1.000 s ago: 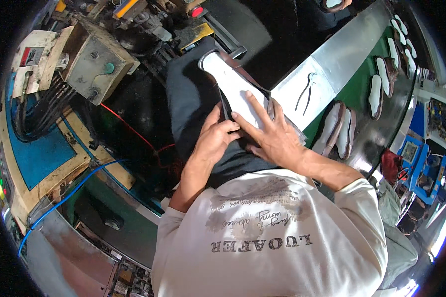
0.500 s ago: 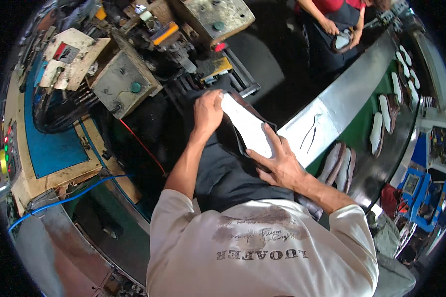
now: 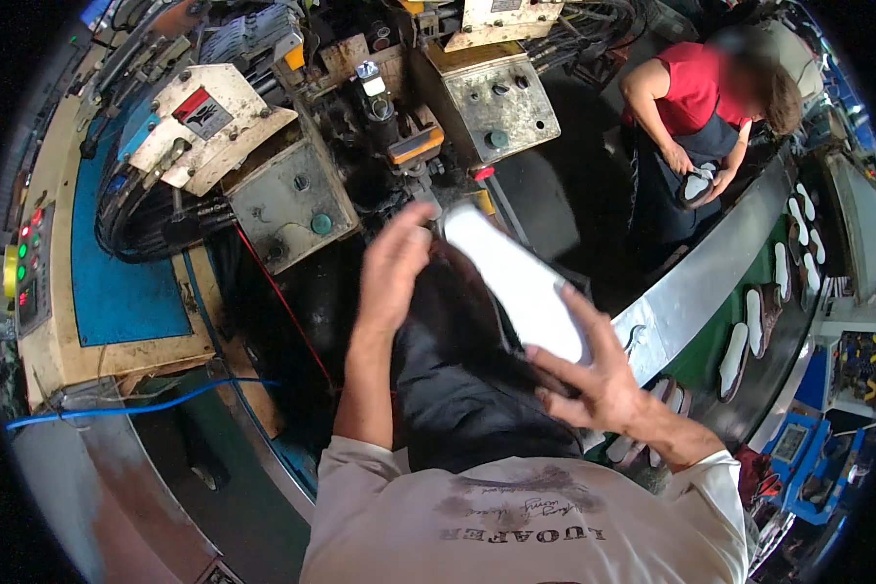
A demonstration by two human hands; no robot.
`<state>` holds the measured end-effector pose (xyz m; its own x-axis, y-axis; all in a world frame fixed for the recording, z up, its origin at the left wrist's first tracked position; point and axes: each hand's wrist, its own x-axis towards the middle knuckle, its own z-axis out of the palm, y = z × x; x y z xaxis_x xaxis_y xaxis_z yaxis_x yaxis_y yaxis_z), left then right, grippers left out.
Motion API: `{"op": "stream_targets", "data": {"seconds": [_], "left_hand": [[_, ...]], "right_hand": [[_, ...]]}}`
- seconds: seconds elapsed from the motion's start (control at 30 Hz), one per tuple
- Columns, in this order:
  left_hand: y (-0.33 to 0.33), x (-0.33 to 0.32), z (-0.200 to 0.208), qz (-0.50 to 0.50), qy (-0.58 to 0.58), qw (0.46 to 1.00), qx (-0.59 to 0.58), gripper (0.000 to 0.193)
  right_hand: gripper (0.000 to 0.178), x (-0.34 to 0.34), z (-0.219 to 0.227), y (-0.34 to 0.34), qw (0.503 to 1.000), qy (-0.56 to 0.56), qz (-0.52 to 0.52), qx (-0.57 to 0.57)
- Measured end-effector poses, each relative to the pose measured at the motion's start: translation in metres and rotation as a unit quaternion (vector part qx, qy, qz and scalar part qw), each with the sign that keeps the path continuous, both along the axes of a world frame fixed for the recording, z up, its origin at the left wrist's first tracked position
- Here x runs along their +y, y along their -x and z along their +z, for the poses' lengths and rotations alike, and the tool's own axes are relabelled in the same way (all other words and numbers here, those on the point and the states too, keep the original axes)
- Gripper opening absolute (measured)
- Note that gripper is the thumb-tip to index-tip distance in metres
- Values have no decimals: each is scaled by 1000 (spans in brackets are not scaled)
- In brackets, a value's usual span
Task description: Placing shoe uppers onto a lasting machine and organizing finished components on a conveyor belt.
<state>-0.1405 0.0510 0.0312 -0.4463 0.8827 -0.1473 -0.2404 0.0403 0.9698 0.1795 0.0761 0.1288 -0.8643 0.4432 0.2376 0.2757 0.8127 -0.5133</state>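
Observation:
A dark brown shoe upper with a white insole (image 3: pixel 521 282) lies over my lap, its white underside facing up. My right hand (image 3: pixel 599 375) grips the near, wide end, with thumb and fingers on opposite edges. Beside the far, narrow end is my left hand (image 3: pixel 394 273), raised and slightly blurred. Its fingers are extended, holding nothing, and a small gap separates them from the shoe. What lies beneath the shoe is hidden.
Ahead stands a machine with two metal control boxes (image 3: pixel 297 200) (image 3: pixel 496 107). Pliers (image 3: pixel 636 338) lie on the metal ledge (image 3: pixel 676 326) at right, beside a conveyor carrying several white-soled shoes (image 3: pixel 735 360). Another person (image 3: pixel 691 92) handles a shoe beyond. A blue hose (image 3: pixel 146 409) runs at left.
My left hand has come off the shoe's far end and moved left of it. My right hand still holds the near end. The whole view has shifted, showing more of the other person.

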Motion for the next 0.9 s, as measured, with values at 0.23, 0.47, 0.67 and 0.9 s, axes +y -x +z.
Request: {"op": "stream_targets", "data": {"seconds": [0.23, 0.47, 0.67, 0.9], "left_hand": [[32, 53, -225, -87, 127, 901, 405, 62], [36, 70, -266, -144, 155, 864, 457, 38], [27, 17, -193, -56, 126, 848, 511, 43], [6, -42, -171, 28, 154, 825, 544, 40]], "right_hand": [[63, 117, 40, 186, 987, -86, -40, 133], [66, 169, -19, 277, 978, -89, -91, 163], [66, 165, -48, 275, 985, -70, -64, 147], [82, 126, -53, 286, 986, -74, -82, 125]]}}
